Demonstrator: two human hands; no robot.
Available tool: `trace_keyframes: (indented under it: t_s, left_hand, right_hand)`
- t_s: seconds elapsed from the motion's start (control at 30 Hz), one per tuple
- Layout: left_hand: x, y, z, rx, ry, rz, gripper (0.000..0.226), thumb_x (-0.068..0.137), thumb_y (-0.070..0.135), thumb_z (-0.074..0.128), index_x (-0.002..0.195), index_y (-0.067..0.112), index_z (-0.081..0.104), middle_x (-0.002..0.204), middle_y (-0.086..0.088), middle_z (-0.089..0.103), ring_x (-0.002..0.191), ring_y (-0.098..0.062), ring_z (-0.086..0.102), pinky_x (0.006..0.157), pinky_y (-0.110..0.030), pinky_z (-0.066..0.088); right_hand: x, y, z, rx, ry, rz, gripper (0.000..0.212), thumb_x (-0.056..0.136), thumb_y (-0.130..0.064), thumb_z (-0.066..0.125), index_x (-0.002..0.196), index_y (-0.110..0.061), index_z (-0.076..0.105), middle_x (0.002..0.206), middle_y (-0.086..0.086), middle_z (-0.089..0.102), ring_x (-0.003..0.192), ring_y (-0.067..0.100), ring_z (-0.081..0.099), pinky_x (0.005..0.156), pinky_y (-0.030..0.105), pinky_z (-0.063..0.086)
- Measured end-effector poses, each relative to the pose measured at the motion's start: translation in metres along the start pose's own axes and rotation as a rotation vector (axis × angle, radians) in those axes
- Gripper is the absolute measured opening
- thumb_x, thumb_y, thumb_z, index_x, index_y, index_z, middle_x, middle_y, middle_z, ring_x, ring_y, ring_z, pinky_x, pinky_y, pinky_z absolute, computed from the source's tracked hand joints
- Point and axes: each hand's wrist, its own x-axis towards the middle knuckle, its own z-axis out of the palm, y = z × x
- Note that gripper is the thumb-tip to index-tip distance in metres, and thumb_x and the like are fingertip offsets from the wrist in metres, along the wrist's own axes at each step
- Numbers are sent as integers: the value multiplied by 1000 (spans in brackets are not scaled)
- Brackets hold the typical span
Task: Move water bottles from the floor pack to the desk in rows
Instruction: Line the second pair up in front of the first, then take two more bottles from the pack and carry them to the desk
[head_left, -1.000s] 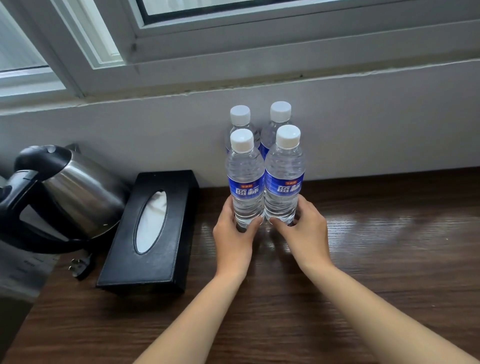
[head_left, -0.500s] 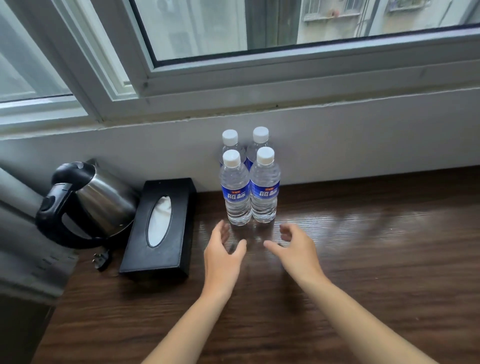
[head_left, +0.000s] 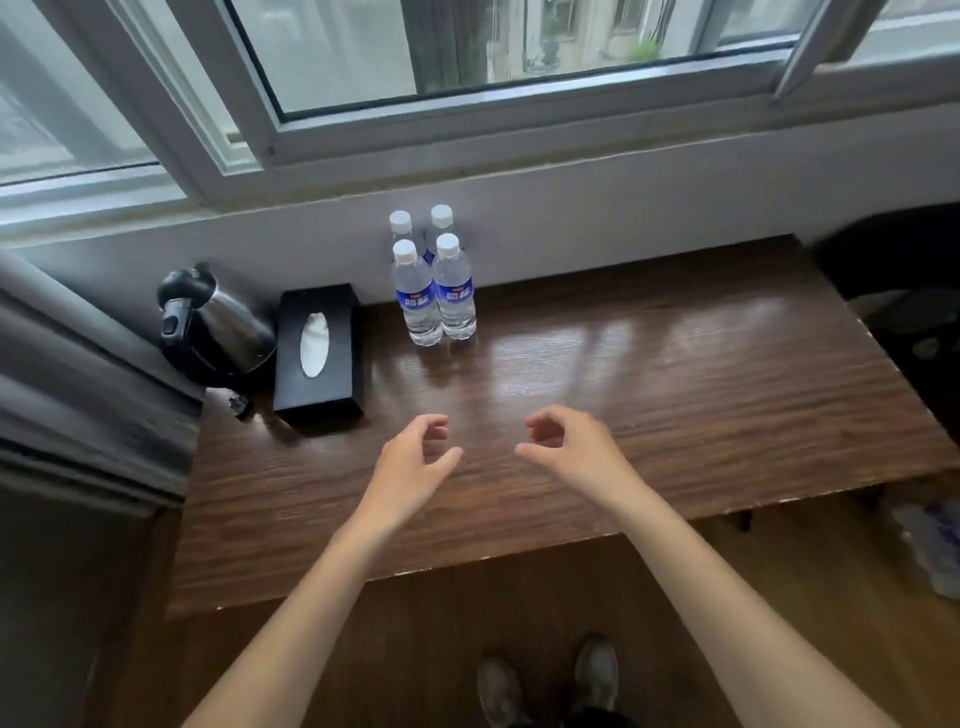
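Hovering over desk (head_left: 675, 415): left hand (head_left: 410, 457), right hand (head_left: 571, 447), fingers loosely curled, holding nothing.

Kettle (head_left: 218, 332): steel body, black lid and handle, at the 9 o'clock end of the wooden top, just beside the tissue box.
Tissue box (head_left: 318, 349): black, long side running from 12 to 6 o'clock, white tissue showing in its oval slot.
Plug (head_left: 240, 404): dark, lying at 6 o'clock of the kettle.
Window (head_left: 467, 47): white frame, across the 12 o'clock wall; buildings outside.
Curtain (head_left: 78, 395): grey folds, 9 o'clock edge.
Shoes (head_left: 550, 680): grey pair on the floor, 6 o'clock.
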Motion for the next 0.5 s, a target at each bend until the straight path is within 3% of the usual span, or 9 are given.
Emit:
trace_keyframes:
  t_s: [0.1,0.2,0.3,0.5]
  left_hand:
    - [-37,18,11,6,-33,37,37,90,20,69,126,19,58,110,10,66,103,-2,62,78,-7,45]
    - [-66,39,28,23,-58,82,36,91,19,68,125,20,58,109,9,67,103,-4,63,83,-11,48]
    - [-89,60,50,49,-93,121,33,90,19,68,123,23,60,107,14,67,101,-1,64,91,-25,53]
    - [-134,105,119,47,-269,141,32,90,22,68,122,23,61,111,14,67,105,-1,63,98,-25,52]
  right_hand:
    - [-55,6,-23,30,17,-5,36,80,-25,75,113,-16,64,104,-4,67,96,9,64,87,21,48]
    - [-100,25,-47,69,43,14,34,83,-29,72,115,-22,63,106,-10,66,97,1,62,85,15,47]
    - [-141,51,-72,115,68,65,33,84,-30,71,116,-24,62,107,-12,66,98,0,62,86,16,49]
    - [-218,126,-114,263,123,213,31,85,-29,69,115,-29,60,107,-13,65,98,-1,63,78,11,51]
